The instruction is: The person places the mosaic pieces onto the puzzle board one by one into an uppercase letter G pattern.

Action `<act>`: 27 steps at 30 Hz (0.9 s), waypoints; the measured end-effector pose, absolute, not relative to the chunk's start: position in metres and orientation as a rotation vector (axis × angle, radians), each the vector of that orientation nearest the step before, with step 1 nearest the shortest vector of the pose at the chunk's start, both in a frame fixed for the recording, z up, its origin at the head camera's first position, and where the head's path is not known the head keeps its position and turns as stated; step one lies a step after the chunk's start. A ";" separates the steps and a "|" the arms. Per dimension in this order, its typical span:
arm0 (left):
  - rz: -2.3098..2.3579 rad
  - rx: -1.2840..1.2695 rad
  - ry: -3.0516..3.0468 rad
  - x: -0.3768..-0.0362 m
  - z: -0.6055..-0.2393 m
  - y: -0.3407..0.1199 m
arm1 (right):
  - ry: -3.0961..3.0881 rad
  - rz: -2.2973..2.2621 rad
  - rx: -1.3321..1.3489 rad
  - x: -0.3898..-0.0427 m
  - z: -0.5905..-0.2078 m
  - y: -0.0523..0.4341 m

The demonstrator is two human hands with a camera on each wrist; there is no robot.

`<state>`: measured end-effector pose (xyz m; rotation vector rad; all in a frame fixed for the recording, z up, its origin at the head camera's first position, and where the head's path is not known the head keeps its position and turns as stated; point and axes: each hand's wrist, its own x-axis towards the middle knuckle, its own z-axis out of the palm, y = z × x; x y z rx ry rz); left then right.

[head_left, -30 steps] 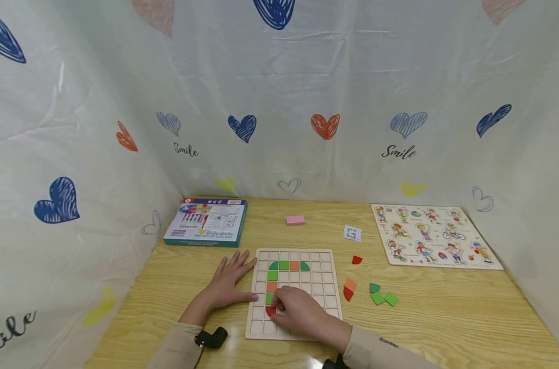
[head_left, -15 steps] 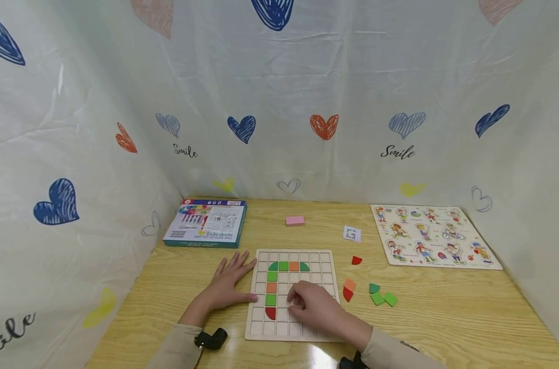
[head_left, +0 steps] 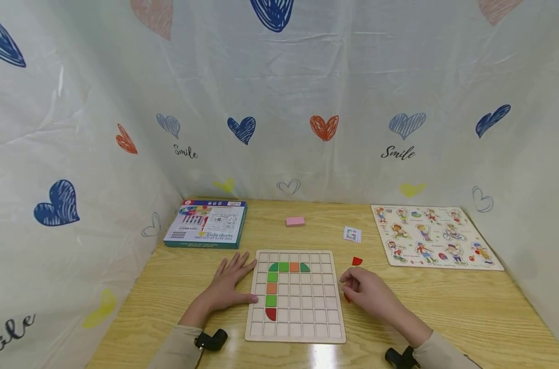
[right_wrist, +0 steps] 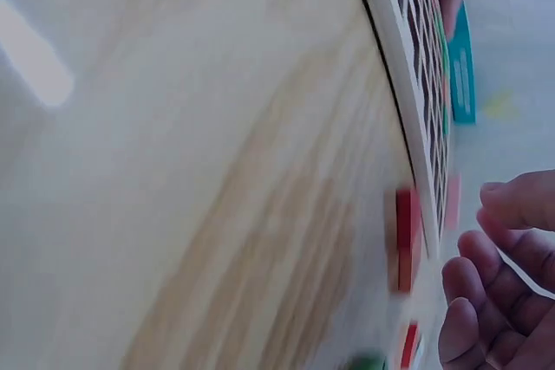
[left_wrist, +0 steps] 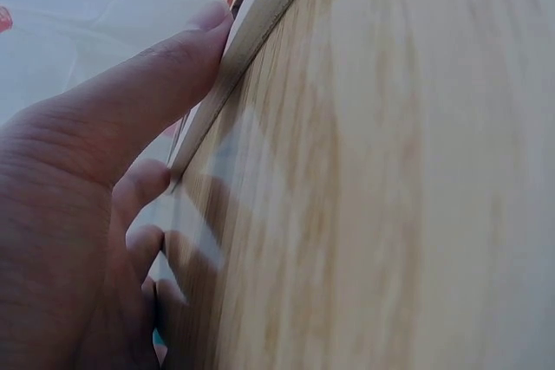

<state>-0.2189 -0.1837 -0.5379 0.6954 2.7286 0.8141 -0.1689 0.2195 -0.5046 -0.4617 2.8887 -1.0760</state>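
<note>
The right hand (head_left: 369, 292) has left the wooden grid board (head_left: 295, 323) and now sits off the board's right edge, over the loose pieces on the bench (head_left: 468, 307). A second ago it was bent over the lower left cells of the board, at the red piece; half a second ago it was still over the board's middle. Its fingers (right_wrist: 486, 292) are loosely curled just above a red-and-orange pair of pieces (right_wrist: 404, 240) lying beside the board's edge, and the right wrist view shows nothing pinched between them. The green pieces that lay right of the board earlier are now hidden behind this hand.

The red half-round piece (head_left: 270, 313) now lies uncovered in the board, at the foot of the column of green and orange tiles (head_left: 272, 288).

The left hand (head_left: 228, 284) has not moved: it lies flat on the bench at the board's left edge, fingers spread, thumb (left_wrist: 165, 75) pressed against the board's side.

A lone red piece (head_left: 356, 261) stays near the board's far right corner. The box (head_left: 207, 223), pink block (head_left: 295, 221), small card (head_left: 352, 234) and picture puzzle (head_left: 433, 236) lie unchanged along the far side.
</note>
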 end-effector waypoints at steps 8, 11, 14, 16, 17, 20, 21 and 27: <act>0.799 0.691 2.734 -0.219 -0.540 -0.184 | 2.946 -1.022 -0.252 -0.156 -0.502 0.271; 0.794 0.693 2.731 -0.219 -0.540 -0.183 | 2.945 -0.989 -0.198 -0.151 -0.503 0.287; 0.797 0.693 2.728 -0.219 -0.539 -0.183 | 2.924 -0.948 -0.181 -0.148 -0.504 0.299; 0.796 0.694 2.728 -0.219 -0.538 -0.183 | 2.896 -0.917 -0.157 -0.146 -0.505 0.305; 0.792 0.695 2.729 -0.219 -0.538 -0.183 | 2.879 -0.904 -0.151 -0.146 -0.506 0.308; 0.788 0.694 2.731 -0.220 -0.539 -0.184 | 2.834 -0.862 -0.117 -0.145 -0.507 0.312; 0.786 0.695 2.731 -0.220 -0.540 -0.184 | 2.828 -0.849 -0.115 -0.145 -0.508 0.313; 0.790 0.703 2.740 -0.220 -0.541 -0.184 | 2.864 -0.798 -0.108 -0.144 -0.507 0.313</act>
